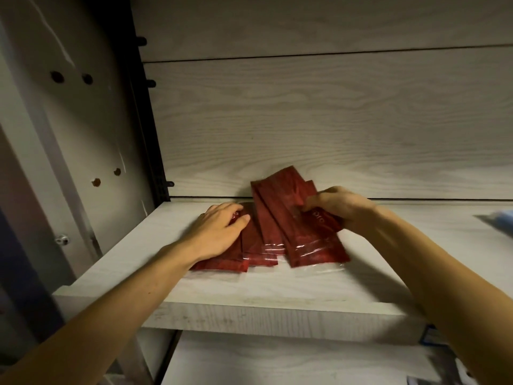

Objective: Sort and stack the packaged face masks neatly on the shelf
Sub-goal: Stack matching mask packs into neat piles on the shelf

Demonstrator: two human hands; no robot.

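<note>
Several red mask packets [266,234] lie fanned out on the shelf [249,304], close to the back panel [305,120], and from where I sit none of them looks squared up yet. My left hand [219,232] lies flat on the packets nearest the shelf's left end, fingers straight and close together, pressing them down. My right hand [337,211] is just right of the middle of the fan, fingers curled and pinching the upper part of one packet, whose far end tilts up against the back panel while its clear sealed end points toward the shelf's front edge.

I judge the job to be at an early to middle stage. The red ones are at least gathered in one place, so the sorting by colour seems partly done. What is left is the tidying: the packets overlap at different angles, their sealed ends do not line up, and no single even pile exists.

Something blue [497,219] sits at the shelf's far right end, blurred; I cannot tell whether it is another packet waiting to be sorted.
</note>
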